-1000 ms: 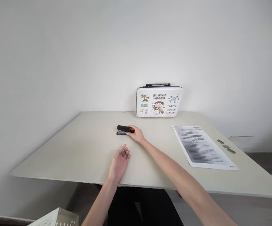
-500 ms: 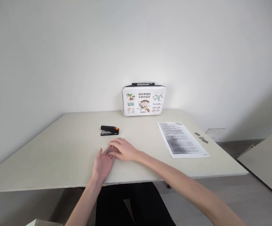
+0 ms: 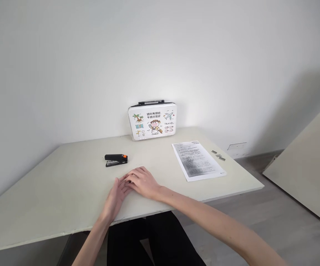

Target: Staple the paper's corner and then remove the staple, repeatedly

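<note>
1. Two hands meet near the front edge of the surface (image 3: 73, 192): the right hand (image 3: 144, 183) lies over the fingers of the left hand (image 3: 114, 199).
2. The right fingers are bent; whether either hand grips something, I cannot tell.
3. Beyond them, the black stapler (image 3: 116, 159) rests on the surface.
4. Toward the right edge lie a printed paper (image 3: 198, 160) and three grey strips (image 3: 222, 159); a white case (image 3: 144, 133) stands at the back edge.

"Where are your hands?"
"Your right hand (image 3: 144, 183) curls over your left hand (image 3: 115, 198) above the table (image 3: 65, 192)."
"And past them?"
"The stapler (image 3: 116, 160) just beyond, the paper (image 3: 198, 162) to the right, the case (image 3: 153, 122) upright behind."
</note>
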Demonstrator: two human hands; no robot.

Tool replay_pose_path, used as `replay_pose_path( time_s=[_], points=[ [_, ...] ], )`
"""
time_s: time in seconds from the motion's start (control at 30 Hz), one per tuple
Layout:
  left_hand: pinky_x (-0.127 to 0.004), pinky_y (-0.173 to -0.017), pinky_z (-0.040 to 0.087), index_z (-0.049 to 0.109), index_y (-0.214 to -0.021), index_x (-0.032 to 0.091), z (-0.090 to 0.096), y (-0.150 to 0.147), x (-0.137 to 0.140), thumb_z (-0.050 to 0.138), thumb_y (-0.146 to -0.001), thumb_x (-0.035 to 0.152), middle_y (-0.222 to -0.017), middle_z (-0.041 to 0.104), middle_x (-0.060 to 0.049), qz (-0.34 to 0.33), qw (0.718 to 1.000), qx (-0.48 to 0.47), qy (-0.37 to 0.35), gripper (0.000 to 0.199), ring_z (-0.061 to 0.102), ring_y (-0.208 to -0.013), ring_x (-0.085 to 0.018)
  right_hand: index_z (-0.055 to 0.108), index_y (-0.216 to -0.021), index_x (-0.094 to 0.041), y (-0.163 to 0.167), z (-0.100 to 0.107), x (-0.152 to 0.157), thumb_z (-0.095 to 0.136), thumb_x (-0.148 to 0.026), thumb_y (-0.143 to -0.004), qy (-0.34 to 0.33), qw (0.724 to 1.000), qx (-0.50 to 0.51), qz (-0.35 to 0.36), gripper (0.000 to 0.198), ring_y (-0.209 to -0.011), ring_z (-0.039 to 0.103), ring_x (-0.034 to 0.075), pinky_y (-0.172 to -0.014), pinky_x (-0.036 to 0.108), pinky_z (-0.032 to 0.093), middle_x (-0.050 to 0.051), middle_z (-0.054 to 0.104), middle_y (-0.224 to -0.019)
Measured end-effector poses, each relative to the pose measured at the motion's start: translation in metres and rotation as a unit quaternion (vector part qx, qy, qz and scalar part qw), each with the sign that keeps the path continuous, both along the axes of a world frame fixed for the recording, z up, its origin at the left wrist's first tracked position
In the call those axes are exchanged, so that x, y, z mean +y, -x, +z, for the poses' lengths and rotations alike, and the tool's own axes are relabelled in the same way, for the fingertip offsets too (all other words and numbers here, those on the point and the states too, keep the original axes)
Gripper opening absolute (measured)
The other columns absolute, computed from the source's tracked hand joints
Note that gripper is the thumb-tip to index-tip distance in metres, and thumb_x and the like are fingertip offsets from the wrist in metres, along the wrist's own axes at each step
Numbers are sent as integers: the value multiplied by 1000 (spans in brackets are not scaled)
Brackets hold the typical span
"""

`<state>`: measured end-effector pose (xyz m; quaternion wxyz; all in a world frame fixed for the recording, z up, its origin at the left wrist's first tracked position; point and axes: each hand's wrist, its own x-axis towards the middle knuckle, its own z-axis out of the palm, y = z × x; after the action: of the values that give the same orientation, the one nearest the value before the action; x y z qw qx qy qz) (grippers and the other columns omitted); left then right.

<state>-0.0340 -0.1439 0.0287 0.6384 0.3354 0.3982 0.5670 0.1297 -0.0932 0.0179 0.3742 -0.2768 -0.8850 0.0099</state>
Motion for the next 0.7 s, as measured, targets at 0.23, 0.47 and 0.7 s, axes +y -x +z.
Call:
replay_pose_path(
  time_s=[0.23,0.47,0.7],
  points=[
    [-42,-100,53,63,-132,13,0,-3,-8,66,-99,41,-119,74,-18,4,997,55,-47,44,73,-106,-30,68,-100,-24,-138,8,12,64,-36,-101,24,991,89,-98,13,-99,66,20,-91,36,48,4,72,-103],
    [-36,-90,55,64,-127,17,-8,-4,-7,69,-95,46,-104,76,-12,19,980,172,-100,44,72,-94,-25,66,-92,-21,-335,-31,18,54,-37,-96,84,920,89,-373,20,-103,64,30,-94,44,48,14,69,-103],
    [-39,-92,55,61,-127,18,-9,-3,-9,60,-97,60,-101,74,-9,15,959,257,-122,52,69,-93,-24,66,-84,-21,-397,-69,14,58,-46,-86,128,861,150,-468,26,-106,62,35,-97,49,46,17,69,-100]
  ],
)
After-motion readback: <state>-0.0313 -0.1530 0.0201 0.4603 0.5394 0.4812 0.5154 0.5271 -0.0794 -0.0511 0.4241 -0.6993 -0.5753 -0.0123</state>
